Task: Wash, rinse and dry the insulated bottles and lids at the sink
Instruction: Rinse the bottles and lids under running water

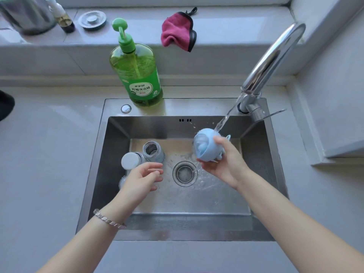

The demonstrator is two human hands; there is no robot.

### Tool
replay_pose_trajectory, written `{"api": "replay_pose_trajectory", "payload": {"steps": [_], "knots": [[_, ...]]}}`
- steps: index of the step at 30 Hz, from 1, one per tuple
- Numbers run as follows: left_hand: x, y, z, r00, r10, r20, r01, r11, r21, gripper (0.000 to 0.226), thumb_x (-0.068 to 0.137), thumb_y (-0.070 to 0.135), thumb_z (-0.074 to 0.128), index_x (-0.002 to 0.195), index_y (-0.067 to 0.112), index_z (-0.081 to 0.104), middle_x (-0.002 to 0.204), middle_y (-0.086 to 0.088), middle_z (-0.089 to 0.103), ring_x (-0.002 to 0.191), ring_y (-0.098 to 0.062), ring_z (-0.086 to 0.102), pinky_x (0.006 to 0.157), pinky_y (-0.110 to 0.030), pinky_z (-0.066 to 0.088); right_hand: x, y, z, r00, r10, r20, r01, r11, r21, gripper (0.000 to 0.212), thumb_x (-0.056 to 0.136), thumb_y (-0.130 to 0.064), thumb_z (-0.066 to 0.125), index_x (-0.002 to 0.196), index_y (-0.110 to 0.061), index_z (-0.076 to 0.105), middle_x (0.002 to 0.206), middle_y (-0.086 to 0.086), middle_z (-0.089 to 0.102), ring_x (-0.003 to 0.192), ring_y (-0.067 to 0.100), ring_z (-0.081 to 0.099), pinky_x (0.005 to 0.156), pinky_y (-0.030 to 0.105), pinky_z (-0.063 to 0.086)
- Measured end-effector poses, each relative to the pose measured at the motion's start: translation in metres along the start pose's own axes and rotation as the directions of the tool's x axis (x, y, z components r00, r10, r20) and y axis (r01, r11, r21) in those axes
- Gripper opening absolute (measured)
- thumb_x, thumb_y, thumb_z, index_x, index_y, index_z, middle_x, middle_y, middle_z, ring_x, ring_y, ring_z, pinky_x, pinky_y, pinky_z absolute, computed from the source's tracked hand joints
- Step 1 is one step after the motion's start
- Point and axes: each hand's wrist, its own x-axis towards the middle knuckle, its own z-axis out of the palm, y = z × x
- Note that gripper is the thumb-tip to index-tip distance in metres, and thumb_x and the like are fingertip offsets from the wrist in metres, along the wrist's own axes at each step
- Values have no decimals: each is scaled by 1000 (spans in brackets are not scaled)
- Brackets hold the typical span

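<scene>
My right hand [224,164] grips a light blue bottle lid [204,145] under the running stream from the faucet [271,60], its inner side turned to the left. An open bottle [153,151] stands upright at the sink's left side. Beside it a second bottle with a white cap [130,160] stands close to my left hand [142,177]. That hand hovers over the sink floor with fingers spread and holds nothing. A third small bottle top [123,182] shows partly behind my left hand.
The steel sink [177,213] has a round drain [185,173] in its middle, with water splashing around it. A green dish-soap pump bottle [136,71] stands on the rim behind. On the sill lie a pink cloth [177,31], a drain stopper [92,19] and a small bottle [63,17].
</scene>
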Motion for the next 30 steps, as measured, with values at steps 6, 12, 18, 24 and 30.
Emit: {"api": "replay_pose_trajectory", "payload": {"steps": [6, 12, 18, 24, 30], "knots": [[-2, -2, -2, 1000, -12, -1, 12, 1000, -4, 24, 95, 2, 44, 96, 20, 61, 99, -1, 65, 88, -14, 64, 83, -36, 51, 8, -10, 13, 941, 245, 233, -324, 853, 409, 59, 63, -41, 65, 98, 5, 57, 83, 20, 62, 74, 26, 60, 60, 27, 54], [-3, -1, -8, 1000, -2, -15, 2, 1000, 24, 23, 95, 3, 46, 97, 20, 62, 101, -3, 67, 92, -19, 65, 80, -32, 51, 3, -16, 3, 978, 105, 178, -136, 976, 171, 52, 68, -34, 67, 109, -4, 56, 98, 15, 56, 80, 25, 59, 66, 29, 56], [-4, 3, 2, 1000, 4, 23, -4, 1000, 4, 21, 94, 3, 47, 97, 19, 61, 101, -4, 65, 88, -15, 63, 76, -28, 51, -8, -19, -27, 909, -413, 65, 361, 697, -620, 68, 59, -1, 84, 117, -17, 52, 107, -8, 61, 94, 4, 60, 76, 13, 49], [-12, 10, 34, 967, 144, 209, -140, 990, -32, 47, 79, 5, 70, 117, 25, 50, 115, 3, 60, 91, -4, 61, 76, -18, 51, -40, -6, -24, 867, -452, 208, 429, 468, -772, 63, 52, -3, 88, 100, -32, 59, 110, -7, 59, 98, 7, 59, 79, 9, 45], [-32, -4, 55, 940, 282, 191, -259, 956, -136, 74, 47, 35, 85, 110, 30, 48, 112, 11, 63, 98, -2, 63, 84, -22, 51, -67, 32, -2, 961, -168, 222, 240, 902, -358, 28, 76, -11, 66, 104, -7, 65, 94, 5, 72, 84, 12, 67, 72, 19, 54]]}}
